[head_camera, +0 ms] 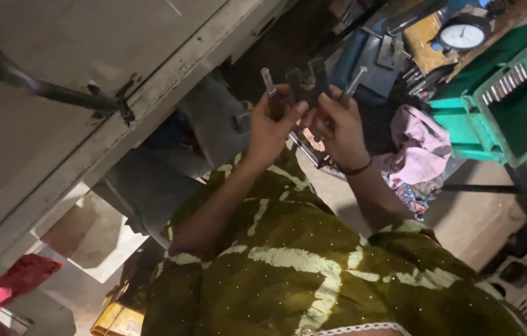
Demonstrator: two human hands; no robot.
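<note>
Both hands are up at centre frame. The left hand [270, 127] is closed round a steel pin [268, 83], and the right hand [340, 127] is clamped on a second pin [352, 84] and the dark forked block [307, 82] between them. It looks like a mid-air fitting step, so any shift needs both grips firm. Open room lies at six o'clock. A grey machine edge [151, 93] crowds nine, a green crate [512, 93] two, and a pink cloth [422, 149] three.

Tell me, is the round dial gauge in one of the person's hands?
No, the dial gauge sits on the cluttered bench, apart from the left hand and right hand, which hold dark metal parts.
</note>
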